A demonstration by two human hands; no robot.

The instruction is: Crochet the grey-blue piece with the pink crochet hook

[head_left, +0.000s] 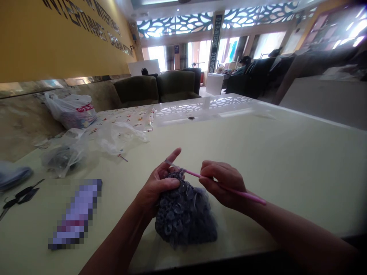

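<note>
Dark grey-blue, ruffled textile piece (186, 219) is pinched at its far edge by the left hand (160, 183), the right hand's (225, 181) grip grasping a slender pink rod (192, 173) that touches there

Crochet piece (186, 221), lower centre: textile, rough, bobbly, some shiny bits. Hook (254, 197), right of it: smooth, plastic-looking, slight sheen. Desk (286, 164): smooth, glossy, mirrors light up top. Clear bag (120, 137), left of centre: crinkled plastic film. Chair backs (177, 86), upper centre: matt, cloth-like.
</note>
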